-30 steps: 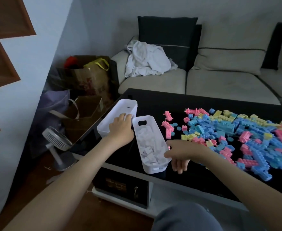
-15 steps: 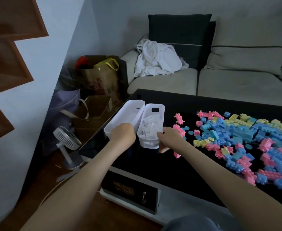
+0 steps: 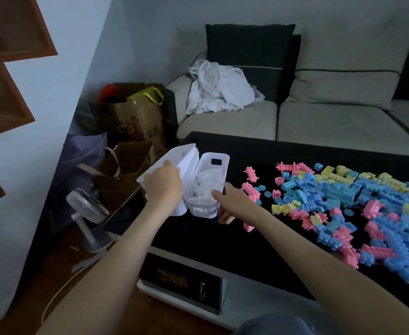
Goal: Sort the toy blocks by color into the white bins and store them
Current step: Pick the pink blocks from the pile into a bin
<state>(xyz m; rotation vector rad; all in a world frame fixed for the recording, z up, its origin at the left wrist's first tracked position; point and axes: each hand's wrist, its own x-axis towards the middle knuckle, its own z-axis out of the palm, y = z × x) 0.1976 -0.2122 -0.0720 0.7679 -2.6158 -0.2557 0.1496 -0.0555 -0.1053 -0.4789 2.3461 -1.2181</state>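
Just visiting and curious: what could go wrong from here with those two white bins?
The left bin, gripped by the left hand, sits right at the left edge of the table; it could slip off toward the fan on the floor. The right hand holds the near end of the right bin; tipping it might spill the white blocks.

Two white bins: left bin [image 3: 181, 158], right bin [image 3: 203, 211]. Two hands: left hand [image 3: 163, 184], right hand [image 3: 230, 201]. One table [image 3: 247, 238]. On table, loose blocks [image 3: 343, 201] in pink, blue, yellow: too many to count. In right bin, white blocks [image 3: 204, 187]: heap, uncountable. One fan [image 3: 87, 209]. Two brown paper bags: rear bag [image 3: 136, 117], front bag [image 3: 128, 160]. One purple bag [image 3: 82, 151]. One white cloth [image 3: 218, 90]. One sofa [image 3: 319, 122]. At least two dark cushions [image 3: 249, 47].
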